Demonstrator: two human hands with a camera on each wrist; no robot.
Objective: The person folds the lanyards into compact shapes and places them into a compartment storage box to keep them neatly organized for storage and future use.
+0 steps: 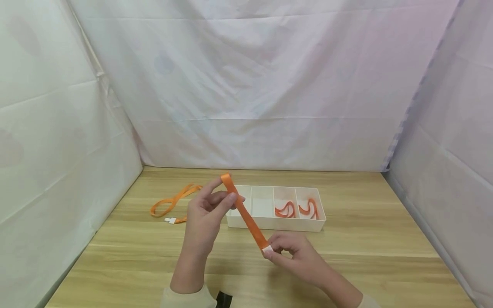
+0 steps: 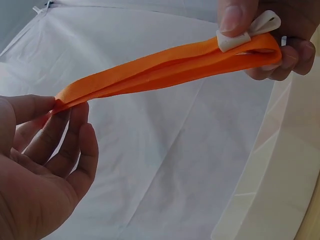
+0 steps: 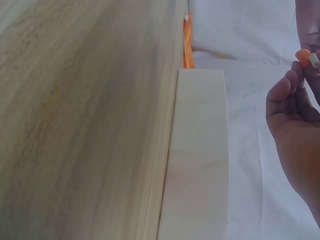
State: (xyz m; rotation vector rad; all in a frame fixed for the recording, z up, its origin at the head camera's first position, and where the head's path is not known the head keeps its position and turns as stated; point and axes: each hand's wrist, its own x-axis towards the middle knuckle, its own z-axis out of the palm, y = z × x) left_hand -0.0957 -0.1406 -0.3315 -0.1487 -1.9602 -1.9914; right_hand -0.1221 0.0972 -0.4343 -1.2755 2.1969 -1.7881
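Observation:
Between both hands an orange lanyard (image 1: pixel 248 218) is stretched, folded into several layers. My left hand (image 1: pixel 206 218) pinches its upper end between thumb and fingers. At the lower end my right hand (image 1: pixel 294 256) pinches the lanyard by its white plastic clip (image 2: pixel 234 41); a small white loop stands out beside the thumb in the left wrist view. In the right wrist view my right hand (image 3: pixel 300 120) shows at the right edge, with only a bit of orange and white visible. Both hands are above the table, in front of a white divided box (image 1: pixel 275 224).
Two compartments at the box's right hold coiled orange lanyards (image 1: pixel 286 209). Another orange lanyard (image 1: pixel 169 201) with a white clip lies loose on the wooden table (image 1: pixel 385 239), left of the box. White cloth (image 1: pixel 262 85) hangs behind and at both sides. A black object (image 1: pixel 224 299) shows near my left sleeve.

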